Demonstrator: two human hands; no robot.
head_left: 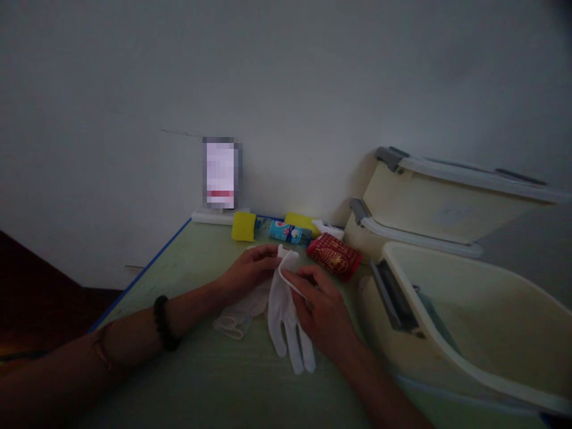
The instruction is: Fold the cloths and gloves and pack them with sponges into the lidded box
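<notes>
Both my hands hold a white glove (283, 307) by its cuff, with its fingers hanging down toward the table. My left hand (255, 266) pinches the cuff's left side, thumb on top. From the right, my right hand (322, 304) grips the other side of the cuff, its fingers closed on the fabric. Under and left of the hanging glove, another pale glove (235, 322) lies on the green tabletop (192, 369); part of it is hidden behind the white glove and my left hand.
A yellow sponge (243, 227), a plastic bottle (288, 232) with a blue label and a red packet (334, 255) line the back edge. A lit phone (220, 174), blurred, stands behind. Cream storage bins (384, 333) fill the right side; the front one is open.
</notes>
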